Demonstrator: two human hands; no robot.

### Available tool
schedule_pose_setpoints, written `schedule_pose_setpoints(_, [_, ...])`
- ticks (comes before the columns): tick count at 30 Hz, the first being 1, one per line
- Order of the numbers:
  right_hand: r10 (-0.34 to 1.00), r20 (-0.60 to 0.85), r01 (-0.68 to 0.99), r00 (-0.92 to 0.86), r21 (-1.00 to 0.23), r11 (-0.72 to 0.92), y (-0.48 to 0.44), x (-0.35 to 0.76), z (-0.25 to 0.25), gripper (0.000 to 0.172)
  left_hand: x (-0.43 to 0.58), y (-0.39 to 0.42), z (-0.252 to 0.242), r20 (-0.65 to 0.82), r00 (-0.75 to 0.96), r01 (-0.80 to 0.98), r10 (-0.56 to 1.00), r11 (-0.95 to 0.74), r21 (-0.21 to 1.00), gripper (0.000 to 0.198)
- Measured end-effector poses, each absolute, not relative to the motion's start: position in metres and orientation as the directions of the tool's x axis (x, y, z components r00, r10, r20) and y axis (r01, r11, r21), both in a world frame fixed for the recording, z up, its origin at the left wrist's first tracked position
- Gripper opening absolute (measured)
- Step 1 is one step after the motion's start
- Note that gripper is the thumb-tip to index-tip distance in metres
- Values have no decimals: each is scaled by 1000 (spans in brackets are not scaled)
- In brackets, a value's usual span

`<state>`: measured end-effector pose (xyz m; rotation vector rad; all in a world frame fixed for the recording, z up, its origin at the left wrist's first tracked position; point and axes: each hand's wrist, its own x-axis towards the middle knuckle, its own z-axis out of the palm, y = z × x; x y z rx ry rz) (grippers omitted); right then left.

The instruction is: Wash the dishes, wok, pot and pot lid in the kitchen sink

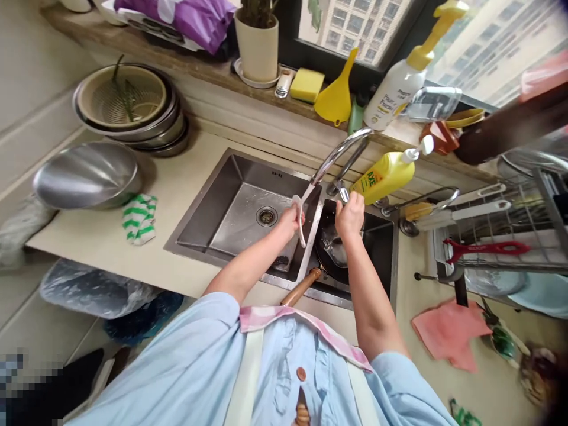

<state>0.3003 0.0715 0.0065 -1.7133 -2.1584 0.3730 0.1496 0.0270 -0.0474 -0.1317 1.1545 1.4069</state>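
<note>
White curved plastic strip (302,228) is arching out of the left hand (288,222) over the stainless steel sink (248,171), right?

Yes, those fingers are curling firmly around it, and that's giving a sound hold.

And the right hand (349,216)?

Its fingers are clamping the chrome faucet lever (341,191), with the bright yellow dish soap bottle (384,176) leaning just beside them and a black pan (332,260) sitting below.

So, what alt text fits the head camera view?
A person at a double steel sink holds a white curved utensil in the left hand, right hand at the tap. A wooden-handled dark pan lies in the right basin.
</note>
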Motion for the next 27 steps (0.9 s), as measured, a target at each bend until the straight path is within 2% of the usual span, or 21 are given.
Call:
schedule_pose_setpoints(2, [961, 129, 901, -247, -336, 276, 82, 300, 0, 57, 139, 11, -44, -701, -278, -758, 656, 298, 580, 7])
schedule_pose_setpoints(5, [944, -33, 903, -327, -304, 303, 80, 297, -18, 68, 127, -6, -36, -691, -294, -677, 660, 367, 638, 23])
schedule_pose_setpoints(8, [953, -132, 926, -271, -307, 221, 71, 296, -32, 70, 114, -17, -33, -636, -328, -555, 699, 402, 728, 34])
schedule_pose_setpoints(10, [955, -136, 935, -264, -280, 218, 66, 299, -30, 71, 97, -26, -35, -484, -436, -212, 758, 436, 875, 37])
schedule_pose_setpoints(11, [955, -127, 938, -268, -261, 228, 64, 302, -26, 71, 86, -32, -38, -378, -488, 17, 787, 442, 897, 35])
schedule_pose_setpoints(13, [964, -83, 947, -254, -222, 231, 56, 309, -14, 65, 58, -44, -44, -260, -508, 271, 821, 438, 857, 27])
schedule_pose_setpoints(15, [970, -48, 948, -240, -226, 223, 43, 313, -3, 52, 31, -55, -52, -96, -467, 664, 879, 420, 618, 31])
schedule_pose_setpoints(16, [968, -52, 939, -247, -258, 226, 35, 313, 1, 46, 23, -59, -56, -38, -466, 740, 884, 413, 531, 31])
schedule_pose_setpoints(17, [959, -72, 921, -274, -308, 240, 28, 310, 3, 42, 20, -62, -59, -4, -469, 761, 883, 406, 506, 27])
schedule_pose_setpoints(18, [942, -94, 889, -321, -374, 265, 20, 307, 3, 42, 22, -63, -61, 3, -486, 720, 874, 398, 568, 21])
schedule_pose_setpoints(19, [920, -106, 842, -378, -452, 294, 13, 302, 1, 46, 29, -64, -62, -25, -505, 617, 863, 382, 689, 17])
schedule_pose_setpoints(21, [878, -88, 724, -470, -607, 326, 4, 291, -4, 53, 58, -65, -60, -150, -471, 275, 869, 306, 911, 35])
schedule_pose_setpoints(22, [871, -65, 666, -488, -673, 323, 1, 287, -6, 44, 76, -66, -58, -205, -418, 100, 885, 269, 958, 47])
schedule_pose_setpoints(24, [873, -31, 565, -487, -774, 287, -1, 286, -8, 14, 110, -67, -50, -242, -324, -100, 914, 222, 970, 64])
schedule_pose_setpoints(25, [877, -21, 524, -480, -809, 267, -2, 289, -6, 6, 123, -68, -45, -236, -285, -131, 929, 206, 970, 67])
schedule_pose_setpoints(27, [896, 12, 459, -443, -856, 239, -6, 307, 4, 14, 139, -68, -36, -191, -250, -123, 949, 165, 979, 67])
